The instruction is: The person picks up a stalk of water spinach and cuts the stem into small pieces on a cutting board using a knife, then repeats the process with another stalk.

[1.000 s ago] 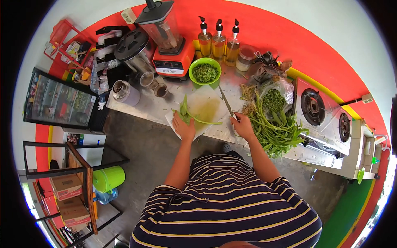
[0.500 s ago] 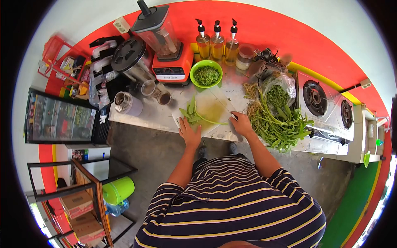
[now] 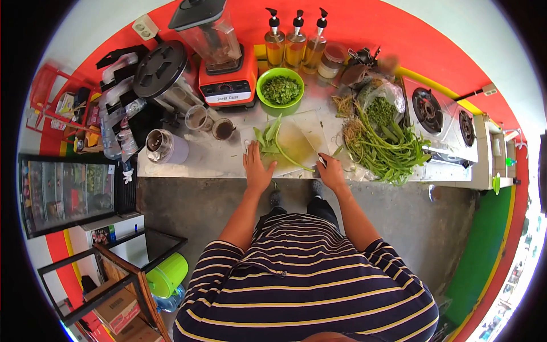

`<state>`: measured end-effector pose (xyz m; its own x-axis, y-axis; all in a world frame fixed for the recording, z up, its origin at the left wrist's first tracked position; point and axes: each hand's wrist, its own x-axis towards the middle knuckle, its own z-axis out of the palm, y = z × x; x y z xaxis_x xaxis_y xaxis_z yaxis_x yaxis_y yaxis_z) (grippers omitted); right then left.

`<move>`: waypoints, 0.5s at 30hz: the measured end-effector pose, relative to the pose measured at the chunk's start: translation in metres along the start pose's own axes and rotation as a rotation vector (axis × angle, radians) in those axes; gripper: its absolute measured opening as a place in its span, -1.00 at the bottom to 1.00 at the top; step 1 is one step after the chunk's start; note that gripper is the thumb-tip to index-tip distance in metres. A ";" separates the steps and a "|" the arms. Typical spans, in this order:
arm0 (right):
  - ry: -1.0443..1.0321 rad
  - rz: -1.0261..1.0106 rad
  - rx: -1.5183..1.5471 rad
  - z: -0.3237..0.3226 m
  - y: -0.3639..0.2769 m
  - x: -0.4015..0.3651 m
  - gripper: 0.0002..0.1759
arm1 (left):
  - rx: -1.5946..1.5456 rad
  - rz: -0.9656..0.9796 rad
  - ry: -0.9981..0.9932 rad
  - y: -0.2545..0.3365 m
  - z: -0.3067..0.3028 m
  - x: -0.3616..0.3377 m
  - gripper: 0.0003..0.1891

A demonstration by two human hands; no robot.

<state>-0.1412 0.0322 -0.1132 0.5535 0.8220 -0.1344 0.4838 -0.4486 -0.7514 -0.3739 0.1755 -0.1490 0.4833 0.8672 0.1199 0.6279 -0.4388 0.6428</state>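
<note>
The left hand [image 3: 257, 170] lies flat, fingers together, pressing the near end of the leafy stalks [image 3: 269, 140] on the cutting board [image 3: 296, 149]; the leaves fan away from its fingertips. The right hand [image 3: 330, 171] is closed around a knife [image 3: 321, 161] just beside the stalks' thin stem, with a pile of greens [image 3: 387, 151] at its right.

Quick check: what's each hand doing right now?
Left hand: open, flat on the leafy stems on the cutting board.
Right hand: closed around the knife handle.
</note>
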 end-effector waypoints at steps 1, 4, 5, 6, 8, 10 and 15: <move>0.009 0.014 -0.005 0.001 -0.001 -0.004 -0.58 | -0.014 0.034 0.001 -0.002 -0.002 0.002 -0.03; 0.026 0.014 -0.008 0.006 -0.001 -0.017 -0.57 | -0.029 0.092 -0.011 -0.007 -0.007 0.007 -0.06; 0.061 -0.017 -0.017 0.009 -0.002 -0.020 -0.57 | -0.035 0.096 -0.016 -0.009 -0.009 0.009 -0.06; 0.095 -0.050 -0.026 0.012 -0.002 -0.023 -0.56 | -0.051 0.124 -0.011 -0.011 -0.010 0.010 -0.08; 0.123 -0.047 -0.029 0.018 -0.002 -0.029 -0.56 | -0.070 0.154 -0.002 -0.014 -0.011 0.012 -0.10; 0.152 -0.050 -0.030 0.021 -0.007 -0.033 -0.55 | -0.070 0.216 -0.037 -0.017 -0.011 0.017 -0.12; 0.193 -0.057 -0.078 0.029 -0.004 -0.045 -0.54 | -0.048 0.237 -0.082 -0.018 -0.015 0.026 -0.16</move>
<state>-0.1880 0.0070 -0.1230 0.6394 0.7679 0.0384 0.5649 -0.4353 -0.7011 -0.3818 0.2100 -0.1461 0.6625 0.7185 0.2115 0.4622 -0.6144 0.6394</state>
